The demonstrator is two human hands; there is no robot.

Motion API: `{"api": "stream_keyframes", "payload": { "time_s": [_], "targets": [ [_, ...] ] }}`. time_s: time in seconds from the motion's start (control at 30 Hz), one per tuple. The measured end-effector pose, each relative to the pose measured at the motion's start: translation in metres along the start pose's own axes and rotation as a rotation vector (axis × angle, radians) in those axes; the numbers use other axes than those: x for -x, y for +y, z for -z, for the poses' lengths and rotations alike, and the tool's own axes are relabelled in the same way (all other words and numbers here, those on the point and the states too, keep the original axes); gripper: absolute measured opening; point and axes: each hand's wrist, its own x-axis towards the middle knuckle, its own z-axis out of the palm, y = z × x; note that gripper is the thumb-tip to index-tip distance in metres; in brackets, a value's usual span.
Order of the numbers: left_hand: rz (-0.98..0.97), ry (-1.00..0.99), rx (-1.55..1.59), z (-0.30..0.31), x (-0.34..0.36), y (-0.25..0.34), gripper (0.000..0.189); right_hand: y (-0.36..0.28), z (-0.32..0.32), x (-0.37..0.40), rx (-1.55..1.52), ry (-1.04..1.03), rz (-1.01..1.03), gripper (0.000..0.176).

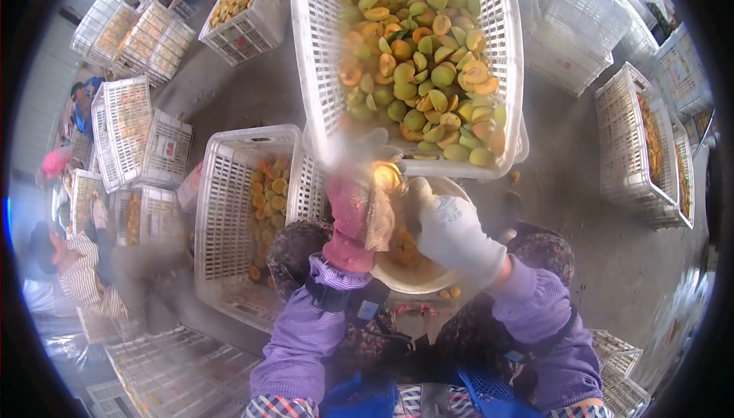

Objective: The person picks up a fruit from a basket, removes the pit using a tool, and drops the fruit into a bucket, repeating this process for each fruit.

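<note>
My left hand [350, 215], in a pink glove with a brownish patch along the thumb side, is closed on an apricot half [388, 177] with its orange inside facing up. Close beside it, my right hand [456, 236] wears a whitish glove. Its fingers are curled toward the fruit, and what they hold, if anything, is hidden. Both hands are above a white bucket [417, 288] between my knees, with orange pieces inside. Just beyond them, a large white crate [514, 74] holds many green-yellow apricots [417, 74], several visibly cut in half.
At my left stands a white crate [205, 219] with apricot halves [269, 196]. More filled crates [638, 150] stand on the right, and stacked crates [126, 131] on the left. A person in a striped top [88, 276] sits at far left. Loose pieces [451, 293] lie below the bucket.
</note>
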Motion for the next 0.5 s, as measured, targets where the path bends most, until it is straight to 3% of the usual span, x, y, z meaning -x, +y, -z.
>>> {"api": "stream_keyframes", "payload": {
  "time_s": [0.07,0.17,0.27,0.37,0.43,0.5],
  "targets": [
    [0.026,0.026,0.075,-0.004,-0.001,0.011,0.047,-0.005,0.001,0.001,0.009,-0.023,-0.029,0.049],
    [-0.013,-0.175,-0.050,0.003,-0.004,0.017,0.047,-0.003,0.004,0.000,-0.142,-0.025,-0.024,0.049],
    [0.091,-0.229,0.038,0.003,-0.006,0.016,0.046,0.004,0.000,0.002,-0.170,0.018,-0.016,0.052],
    [0.007,-0.179,0.088,0.000,-0.008,0.001,0.043,0.002,0.002,-0.001,-0.074,-0.052,-0.110,0.054],
    [0.145,-0.085,0.232,0.016,-0.006,-0.026,0.040,0.005,-0.001,0.000,0.010,-0.090,-0.127,0.056],
    [0.029,-0.126,-0.133,0.029,0.003,-0.036,0.035,0.014,-0.011,0.000,0.107,-0.072,-0.055,0.058]
  ]
}}
